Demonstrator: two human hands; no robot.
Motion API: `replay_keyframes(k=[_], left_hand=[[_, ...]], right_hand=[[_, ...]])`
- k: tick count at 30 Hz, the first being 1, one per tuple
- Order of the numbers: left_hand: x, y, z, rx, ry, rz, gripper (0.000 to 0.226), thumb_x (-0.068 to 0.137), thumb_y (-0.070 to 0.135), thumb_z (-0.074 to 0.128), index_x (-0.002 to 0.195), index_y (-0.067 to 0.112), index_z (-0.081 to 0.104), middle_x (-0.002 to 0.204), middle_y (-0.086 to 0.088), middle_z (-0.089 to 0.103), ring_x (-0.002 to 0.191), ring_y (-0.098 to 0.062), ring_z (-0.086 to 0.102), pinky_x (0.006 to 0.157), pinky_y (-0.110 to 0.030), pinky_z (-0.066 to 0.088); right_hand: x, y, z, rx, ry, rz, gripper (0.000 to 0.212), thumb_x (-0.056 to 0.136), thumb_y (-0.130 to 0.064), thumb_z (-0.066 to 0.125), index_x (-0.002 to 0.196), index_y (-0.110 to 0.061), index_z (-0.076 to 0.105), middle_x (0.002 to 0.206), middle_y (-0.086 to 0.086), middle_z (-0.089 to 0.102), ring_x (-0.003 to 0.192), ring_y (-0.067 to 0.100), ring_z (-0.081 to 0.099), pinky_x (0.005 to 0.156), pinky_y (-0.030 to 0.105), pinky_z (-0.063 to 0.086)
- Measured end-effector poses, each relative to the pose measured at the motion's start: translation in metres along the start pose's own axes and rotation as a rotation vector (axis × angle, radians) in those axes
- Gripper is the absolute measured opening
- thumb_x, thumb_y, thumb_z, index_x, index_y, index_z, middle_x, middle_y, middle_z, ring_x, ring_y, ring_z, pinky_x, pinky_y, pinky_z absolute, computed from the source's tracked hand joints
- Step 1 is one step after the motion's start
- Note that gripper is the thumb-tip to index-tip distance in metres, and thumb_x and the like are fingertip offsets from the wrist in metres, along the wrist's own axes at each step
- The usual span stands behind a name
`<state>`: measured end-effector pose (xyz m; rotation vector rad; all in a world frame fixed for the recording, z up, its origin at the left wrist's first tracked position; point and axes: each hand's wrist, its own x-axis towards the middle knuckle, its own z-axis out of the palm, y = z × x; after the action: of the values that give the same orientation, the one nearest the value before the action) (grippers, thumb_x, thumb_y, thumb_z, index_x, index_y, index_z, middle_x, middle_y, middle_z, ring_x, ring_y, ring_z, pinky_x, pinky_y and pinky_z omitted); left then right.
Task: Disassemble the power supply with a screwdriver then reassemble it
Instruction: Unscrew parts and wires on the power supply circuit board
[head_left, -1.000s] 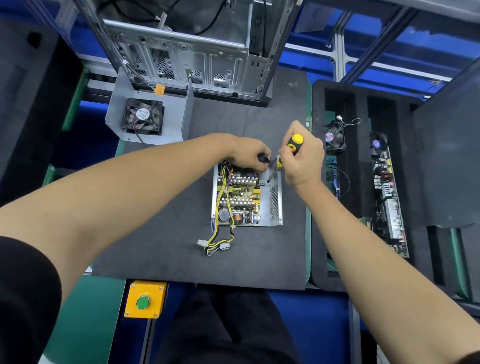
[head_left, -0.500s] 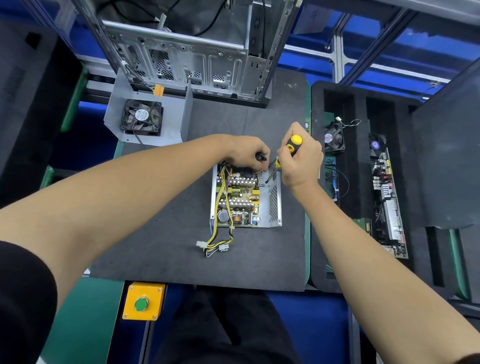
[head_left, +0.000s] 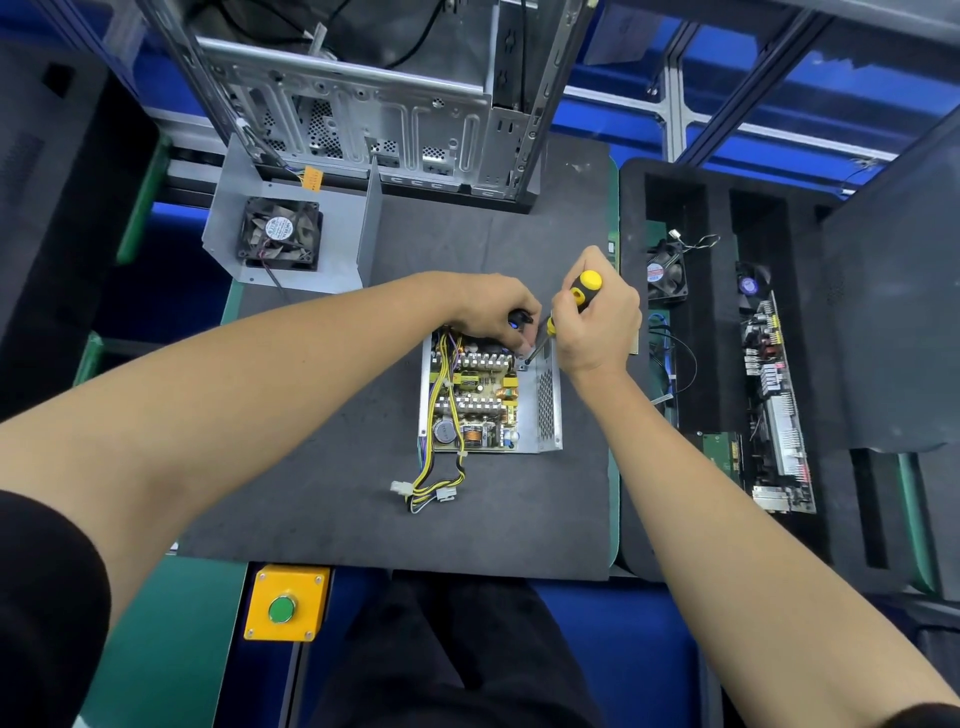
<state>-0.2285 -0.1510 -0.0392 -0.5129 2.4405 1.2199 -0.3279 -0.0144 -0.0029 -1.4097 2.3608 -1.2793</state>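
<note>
Your power supply (head_left: 491, 397) sits open on the dark grey foam mat (head_left: 322, 493), near the mat's centre and a little toward its 3 o'clock edge, with its circuit board (head_left: 475, 400) exposed and a perforated side wall (head_left: 545, 402) standing upright along its 3 o'clock side. A bundle of yellow and black wires (head_left: 431, 486) spills out of the casing's 7 o'clock corner and ends in white connectors lying on the mat. Your right hand (head_left: 597, 327) is wrapped around the yellow-and-black screwdriver (head_left: 574, 301), fingers curled tight on the handle; the tool tilts so that the yellow butt points toward 1 o'clock and the tip comes down at the casing's 1 o'clock corner. Your left hand (head_left: 498, 312) rests on the 12 o'clock edge of the casing, fingers curled over a small black part with a blue spot; what that part is cannot be made out, and the fingertips reach close beside the screwdriver shaft. At 10 o'clock from the supply, the removed grey metal cover (head_left: 337, 249) lies on the mat with its black fan (head_left: 280, 234) facing up. At 12 o'clock stands an open computer chassis (head_left: 374, 114). At 3 o'clock, a black foam tray (head_left: 717, 364) holds a small fan and a long circuit board in separate slots. At 7 o'clock, on the bench edge, sits a yellow box with a green button (head_left: 285, 605).
</note>
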Motion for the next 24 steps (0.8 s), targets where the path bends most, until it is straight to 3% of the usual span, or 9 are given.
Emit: replay_keyframes(k=[8, 11, 13, 15, 24], left_hand=[[0.0005, 0.0031, -0.0059, 0.02, -0.071, -0.02, 0.006, 0.093, 0.028, 0.076, 0.095, 0.027, 0.07, 0.093, 0.008, 0.072, 0.083, -0.009, 0.065, 0.072, -0.024, 0.047], [0.0032, 0.0048, -0.0015, 0.021, -0.067, -0.039, 0.007, 0.093, 0.025, 0.076, 0.093, 0.022, 0.07, 0.083, 0.004, 0.072, 0.072, -0.013, 0.066, 0.064, -0.026, 0.055], [0.0047, 0.0041, 0.0022, 0.031, -0.02, -0.034, 0.007, 0.091, 0.021, 0.076, 0.09, 0.018, 0.07, 0.064, 0.016, 0.067, 0.055, 0.0, 0.061, 0.049, -0.011, 0.046], [0.0045, 0.0035, 0.0038, 0.052, 0.017, -0.022, 0.005, 0.09, 0.018, 0.076, 0.089, 0.017, 0.071, 0.055, 0.026, 0.062, 0.048, 0.007, 0.057, 0.041, -0.005, 0.036], [0.0028, 0.0069, 0.0016, 0.058, 0.007, -0.032, 0.008, 0.087, 0.02, 0.076, 0.08, 0.023, 0.072, 0.053, 0.024, 0.061, 0.046, 0.004, 0.056, 0.043, -0.007, 0.036]], right_hand=[[0.0003, -0.0003, -0.0014, 0.004, 0.003, -0.021, 0.007, 0.07, -0.015, 0.049, 0.07, -0.009, 0.045, 0.054, 0.007, 0.045, 0.052, 0.029, 0.041, 0.048, 0.045, 0.039], [0.0015, 0.0007, -0.0011, 0.002, 0.001, -0.024, 0.007, 0.07, -0.015, 0.049, 0.071, -0.008, 0.046, 0.055, 0.008, 0.045, 0.052, 0.03, 0.041, 0.048, 0.046, 0.04], [0.0017, 0.0014, -0.0005, 0.001, -0.004, -0.022, 0.008, 0.071, -0.015, 0.049, 0.071, -0.008, 0.046, 0.055, 0.009, 0.045, 0.052, 0.031, 0.042, 0.048, 0.046, 0.04], [0.0012, 0.0021, 0.0005, 0.002, -0.013, -0.026, 0.008, 0.071, -0.015, 0.049, 0.071, -0.008, 0.046, 0.054, 0.009, 0.045, 0.052, 0.031, 0.041, 0.047, 0.046, 0.039], [0.0004, 0.0047, 0.0035, 0.02, -0.017, -0.033, 0.007, 0.07, -0.016, 0.048, 0.07, -0.009, 0.045, 0.054, 0.007, 0.044, 0.051, 0.027, 0.04, 0.046, 0.043, 0.037]])
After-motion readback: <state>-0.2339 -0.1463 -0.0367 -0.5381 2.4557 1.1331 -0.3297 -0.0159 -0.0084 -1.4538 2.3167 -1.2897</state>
